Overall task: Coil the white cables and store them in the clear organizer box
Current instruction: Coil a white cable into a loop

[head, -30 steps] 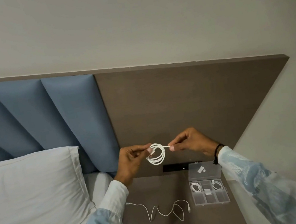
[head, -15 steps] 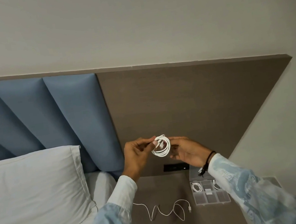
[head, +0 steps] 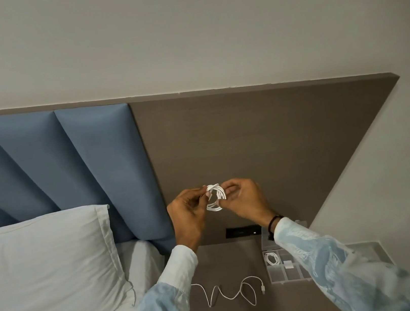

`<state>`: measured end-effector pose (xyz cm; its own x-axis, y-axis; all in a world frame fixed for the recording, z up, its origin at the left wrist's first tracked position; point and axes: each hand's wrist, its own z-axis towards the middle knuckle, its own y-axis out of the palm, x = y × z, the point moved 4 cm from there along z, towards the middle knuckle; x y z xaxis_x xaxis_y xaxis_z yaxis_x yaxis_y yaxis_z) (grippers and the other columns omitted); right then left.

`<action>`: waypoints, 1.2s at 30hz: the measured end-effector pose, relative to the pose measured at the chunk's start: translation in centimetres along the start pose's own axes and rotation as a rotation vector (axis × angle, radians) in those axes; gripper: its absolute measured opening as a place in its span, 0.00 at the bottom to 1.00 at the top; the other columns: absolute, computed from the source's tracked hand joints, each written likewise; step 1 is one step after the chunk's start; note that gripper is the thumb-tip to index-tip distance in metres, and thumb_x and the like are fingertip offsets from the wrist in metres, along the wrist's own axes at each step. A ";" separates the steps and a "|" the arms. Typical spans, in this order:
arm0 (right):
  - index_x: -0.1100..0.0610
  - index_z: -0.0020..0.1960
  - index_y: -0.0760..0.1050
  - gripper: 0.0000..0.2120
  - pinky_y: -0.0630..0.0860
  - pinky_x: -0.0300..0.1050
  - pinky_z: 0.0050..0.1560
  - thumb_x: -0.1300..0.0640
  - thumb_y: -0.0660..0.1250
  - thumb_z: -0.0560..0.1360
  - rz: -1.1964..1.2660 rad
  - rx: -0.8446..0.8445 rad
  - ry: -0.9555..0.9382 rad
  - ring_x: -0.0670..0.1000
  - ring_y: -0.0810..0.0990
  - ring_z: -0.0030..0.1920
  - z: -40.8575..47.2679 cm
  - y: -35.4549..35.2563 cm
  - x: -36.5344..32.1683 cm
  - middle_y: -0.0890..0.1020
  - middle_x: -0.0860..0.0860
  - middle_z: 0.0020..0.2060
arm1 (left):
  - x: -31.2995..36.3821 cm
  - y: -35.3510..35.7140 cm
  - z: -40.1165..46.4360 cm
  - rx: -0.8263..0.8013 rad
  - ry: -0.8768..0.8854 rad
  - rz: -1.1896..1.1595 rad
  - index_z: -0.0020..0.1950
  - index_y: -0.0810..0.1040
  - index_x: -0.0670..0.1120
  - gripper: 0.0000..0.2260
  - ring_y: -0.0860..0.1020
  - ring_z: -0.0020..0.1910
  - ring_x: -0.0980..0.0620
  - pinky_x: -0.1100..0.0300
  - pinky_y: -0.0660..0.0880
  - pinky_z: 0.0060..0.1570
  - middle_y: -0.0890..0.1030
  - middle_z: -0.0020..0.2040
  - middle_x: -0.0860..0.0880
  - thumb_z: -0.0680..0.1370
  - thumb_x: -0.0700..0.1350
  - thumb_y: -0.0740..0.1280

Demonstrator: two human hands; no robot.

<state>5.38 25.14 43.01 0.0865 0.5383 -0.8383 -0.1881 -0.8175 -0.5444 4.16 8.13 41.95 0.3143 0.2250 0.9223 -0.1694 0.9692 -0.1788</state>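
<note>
The white cable [head: 214, 197] is bunched into a small coil between my two hands, held up in front of the brown headboard panel [head: 263, 141], well above the bedside table [head: 230, 263]. My left hand [head: 187, 211] pinches the coil's left side between thumb and fingers, and my right hand [head: 243, 198] is closed on its right side, fingertips working at the loops — I judge I am tucking the last end around the bundle so it stays wound.

Next I need to keep the coil tight and lower it to the clear box [head: 284, 266] at the table's right edge, partly hidden under my right sleeve [head: 334, 263]. One coiled cable [head: 272, 258] already lies in its near-left compartment; I should pick a free one. A second cable [head: 232, 291] lies loose on the table — it is not yet wound.

A second ago my right hand held the free end drawn out to the right of the loop; now both hands have closed in on the coil, and it looks tighter and smaller.
</note>
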 end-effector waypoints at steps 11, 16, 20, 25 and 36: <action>0.52 0.45 0.83 0.07 0.80 0.35 0.33 0.54 0.80 0.70 -0.254 0.034 -0.149 0.38 0.79 0.29 -0.7 0.9 -0.3 0.79 0.40 0.28 | -1.4 0.0 -0.3 0.101 0.009 0.093 0.49 0.88 0.41 0.06 0.86 0.43 0.53 0.53 0.84 0.49 0.88 0.45 0.47 0.73 0.35 0.76; 0.55 0.45 0.84 0.07 0.84 0.42 0.41 0.56 0.80 0.70 -0.169 -0.083 0.005 0.44 0.84 0.31 -0.4 -0.1 1.2 0.85 0.47 0.30 | -2.2 -0.2 0.8 0.065 0.027 0.147 0.47 0.88 0.41 0.05 0.86 0.43 0.53 0.57 0.83 0.49 0.88 0.45 0.47 0.72 0.36 0.78; 0.55 0.43 0.86 0.02 0.83 0.45 0.44 0.60 0.78 0.71 0.053 -0.158 0.194 0.45 0.83 0.33 -0.3 -1.0 3.8 0.88 0.54 0.37 | -4.2 1.5 0.2 -0.003 -0.268 -0.133 0.45 0.88 0.43 0.05 0.86 0.42 0.57 0.66 0.80 0.46 0.88 0.42 0.51 0.71 0.35 0.78; 0.62 0.52 0.85 0.11 0.81 0.42 0.52 0.58 0.78 0.71 0.392 -0.213 0.475 0.49 0.85 0.51 -1.0 -1.9 8.3 0.88 0.57 0.50 | -7.5 6.1 -2.8 -0.003 -0.750 -0.625 0.55 0.83 0.34 0.13 0.83 0.52 0.44 0.51 0.79 0.60 0.85 0.53 0.38 0.72 0.33 0.76; 0.70 0.54 0.82 0.16 0.82 0.58 0.60 0.70 0.78 0.68 0.493 0.011 0.860 0.61 0.85 0.49 -2.9 -3.6 30.4 0.85 0.68 0.52 | -20.1 21.8 -12.2 -0.307 -0.771 -0.207 0.46 0.78 0.25 0.09 0.82 0.34 0.54 0.66 0.79 0.34 0.83 0.41 0.38 0.70 0.27 0.75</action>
<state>11.52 43.87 19.40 0.6759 -0.1970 -0.7102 -0.4027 -0.9058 -0.1319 5.55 25.92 15.29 -0.4312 0.0173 0.9021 0.1166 0.9925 0.0367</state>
